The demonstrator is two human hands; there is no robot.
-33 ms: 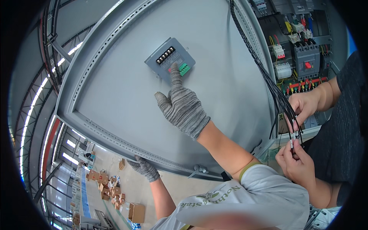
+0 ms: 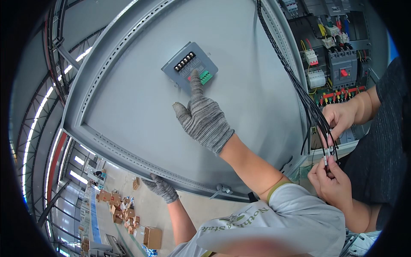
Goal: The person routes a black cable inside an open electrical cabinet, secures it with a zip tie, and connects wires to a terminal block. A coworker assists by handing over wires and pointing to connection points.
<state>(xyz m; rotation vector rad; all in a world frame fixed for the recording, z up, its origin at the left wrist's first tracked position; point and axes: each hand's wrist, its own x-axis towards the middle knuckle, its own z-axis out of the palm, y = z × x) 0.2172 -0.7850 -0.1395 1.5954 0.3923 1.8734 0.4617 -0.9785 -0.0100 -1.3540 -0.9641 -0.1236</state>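
Observation:
My right hand [image 2: 200, 115], in a grey knitted glove, reaches over the inner face of a large grey cabinet door [image 2: 128, 107]. Its index finger is stretched out, with the tip on or just over a grey meter [image 2: 190, 64]. The thumb stands apart; the other fingers look folded and are partly hidden. On the back of the meter are a black screw terminal strip [image 2: 185, 61] and a green terminal block [image 2: 206, 77], close to the fingertip. My left hand [image 2: 162, 188], gloved alike, grips the door's lower rim, its fingers partly hidden by the edge.
At right, a co-worker's bare hands [image 2: 336, 180] hold the ends of a black wire bundle [image 2: 295, 77] hanging along the door's edge. Behind is the open cabinet with a breaker [image 2: 342, 66] and coloured wires. Cardboard boxes [image 2: 122, 210] lie on the floor at lower left.

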